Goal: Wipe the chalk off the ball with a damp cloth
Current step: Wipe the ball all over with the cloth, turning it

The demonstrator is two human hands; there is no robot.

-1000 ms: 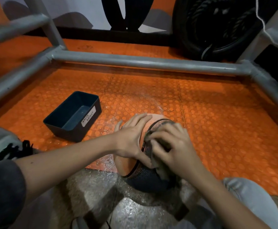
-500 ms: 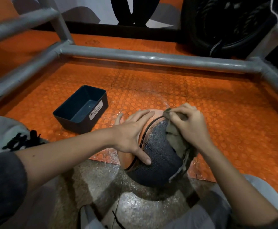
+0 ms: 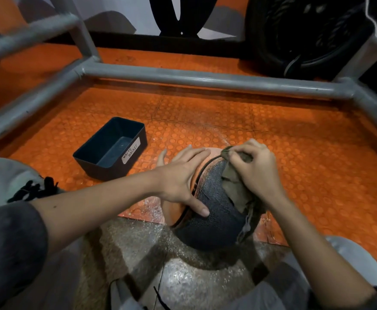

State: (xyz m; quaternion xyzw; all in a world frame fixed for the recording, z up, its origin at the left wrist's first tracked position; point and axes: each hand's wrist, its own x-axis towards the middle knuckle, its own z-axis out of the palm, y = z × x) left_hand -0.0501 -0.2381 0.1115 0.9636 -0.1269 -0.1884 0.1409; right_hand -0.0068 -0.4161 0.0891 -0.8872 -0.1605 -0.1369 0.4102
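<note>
An orange and dark grey ball (image 3: 214, 222) rests on the floor between my knees, its textured dark panel facing me. My left hand (image 3: 181, 175) lies spread over the ball's left side, fingers straight and thumb on the dark panel. My right hand (image 3: 254, 171) grips a crumpled olive-green cloth (image 3: 232, 182) and presses it on the ball's upper right side. Part of the cloth hangs down the ball's right edge. The far side of the ball is hidden by my hands.
A dark rectangular bin (image 3: 111, 148) labelled "waste basket" stands on the orange studded mat (image 3: 295, 142) left of the ball. Grey metal frame tubes (image 3: 205, 80) run across behind and along both sides. A black tyre (image 3: 306, 34) leans at the back right.
My right hand slid the cloth from the ball's near top toward its far upper right, uncovering the dark panel. The left hand stayed on the ball's left side.
</note>
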